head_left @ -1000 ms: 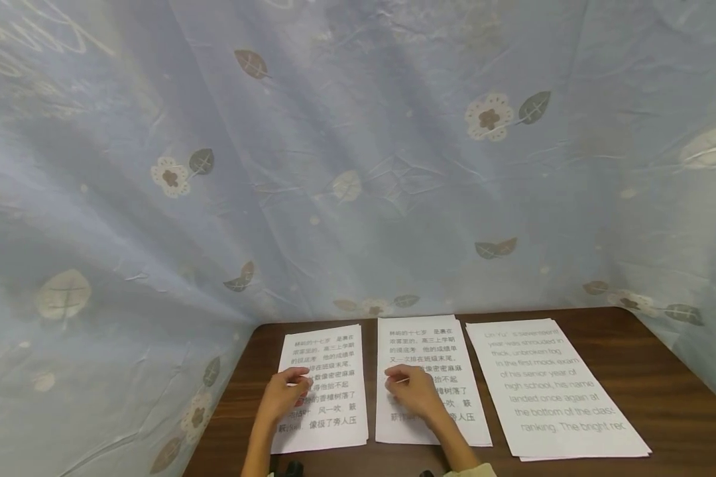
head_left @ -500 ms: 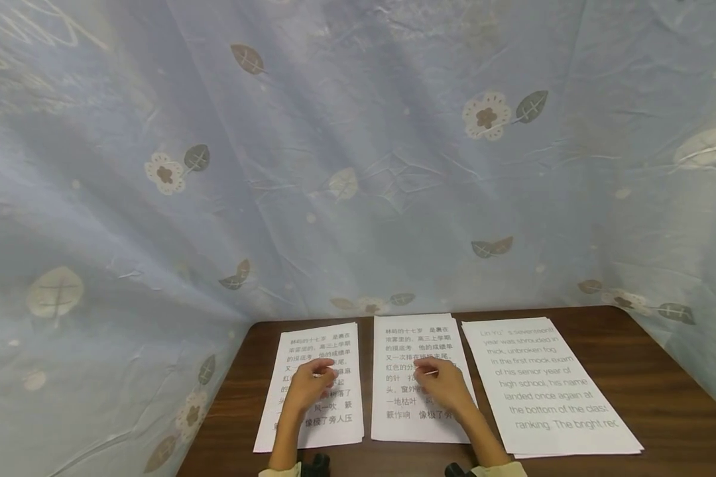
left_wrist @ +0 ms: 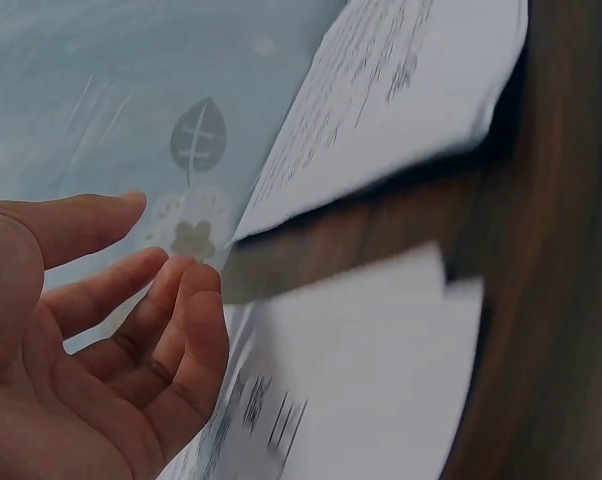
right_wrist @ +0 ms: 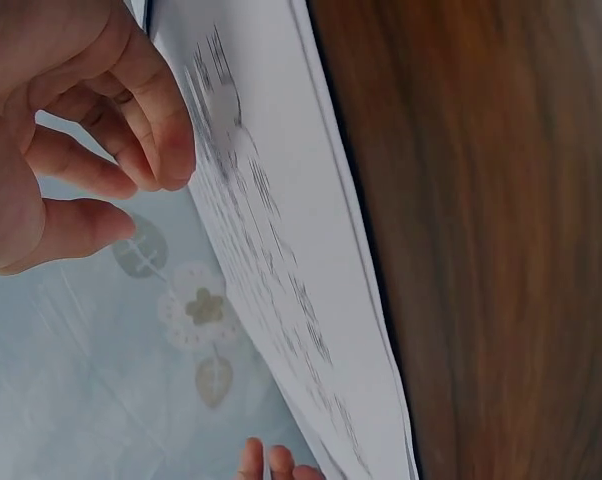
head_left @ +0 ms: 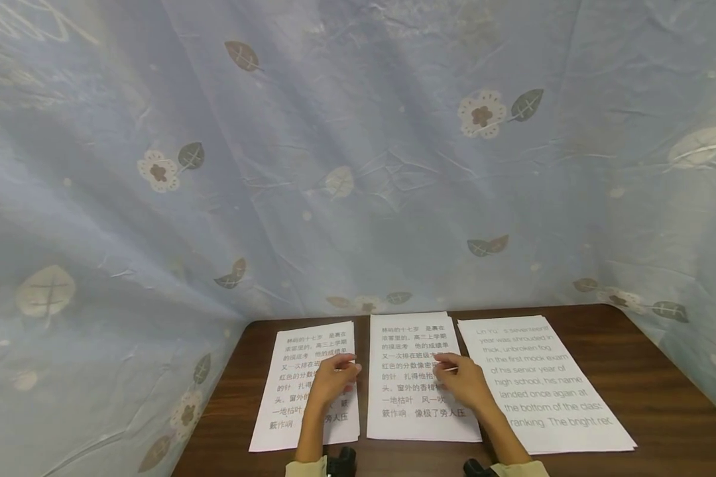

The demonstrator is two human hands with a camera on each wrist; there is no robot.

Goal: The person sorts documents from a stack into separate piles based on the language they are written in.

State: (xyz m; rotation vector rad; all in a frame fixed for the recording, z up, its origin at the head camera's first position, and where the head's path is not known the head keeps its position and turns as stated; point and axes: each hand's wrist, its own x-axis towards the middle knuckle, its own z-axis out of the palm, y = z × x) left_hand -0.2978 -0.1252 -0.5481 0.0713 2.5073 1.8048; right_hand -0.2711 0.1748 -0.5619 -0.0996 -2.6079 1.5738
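Observation:
Three stacks of printed paper lie side by side on a table. My left hand (head_left: 334, 381) hovers over the right side of the left stack (head_left: 292, 391), which bears Chinese text. Above the right part of the middle stack (head_left: 408, 391), also in Chinese, is my right hand (head_left: 465, 381). In the left wrist view the left hand (left_wrist: 121, 370) has loosely bent fingers, thumb apart, and nothing between them. The right wrist view shows the right hand (right_wrist: 71, 130) loosely curled, thumb apart from the fingers, likewise holding nothing. At the right, an English-text stack (head_left: 543, 391) is untouched.
The dark wood-grain table (head_left: 644, 371) runs up to a pale blue curtain (head_left: 358, 252) printed with flowers and leaves, at the back and sides. Narrow strips of tabletop separate the stacks. Black bands and pale sleeves are at both wrists.
Both hands have moved rightward over the paper, keeping similar loosely bent poses. The stacks stay put on the table; the head view has shifted slightly.

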